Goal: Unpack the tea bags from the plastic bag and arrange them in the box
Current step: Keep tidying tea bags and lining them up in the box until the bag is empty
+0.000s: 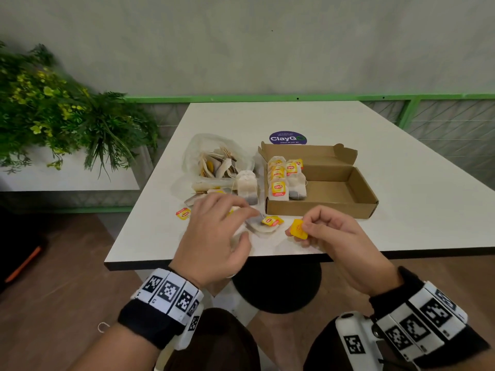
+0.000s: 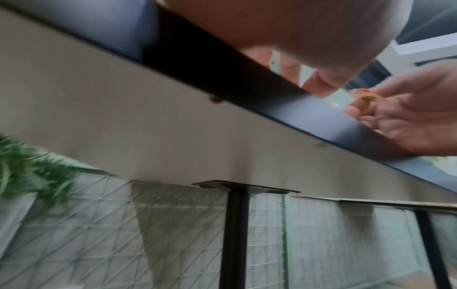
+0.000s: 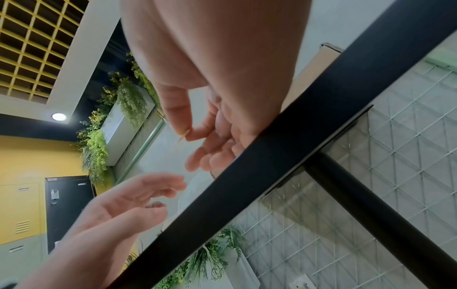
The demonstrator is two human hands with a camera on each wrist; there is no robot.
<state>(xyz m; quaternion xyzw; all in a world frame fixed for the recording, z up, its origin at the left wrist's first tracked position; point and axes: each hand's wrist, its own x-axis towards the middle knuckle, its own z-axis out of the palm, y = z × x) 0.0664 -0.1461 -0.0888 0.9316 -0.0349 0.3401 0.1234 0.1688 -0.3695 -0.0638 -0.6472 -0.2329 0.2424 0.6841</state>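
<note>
Head view: right hand (image 1: 325, 231) pinches a yellow tag (image 1: 298, 229) between thumb and forefinger, low over the near worktop (image 1: 401, 188) edge. Box (image 1: 321, 195) lies just beyond that hand, slightly left, long axis running left-right; its left end holds upright tea bags (image 1: 284, 180), right part bare. Right hand is the nearer to the box. Left hand (image 1: 217, 234) hovers palm-down over loose tea bags (image 1: 263, 226), fingers relaxed and spread, grasping nothing I can make out. Plastic bag (image 1: 217, 162) with more bags sits left of the box.

Left wrist view: blurred; right hand (image 2: 408, 121) pinching the yellow tag (image 2: 368, 96).

Right wrist view: thumb and forefinger pinched; left hand (image 3: 118, 207) loose, released.
</note>
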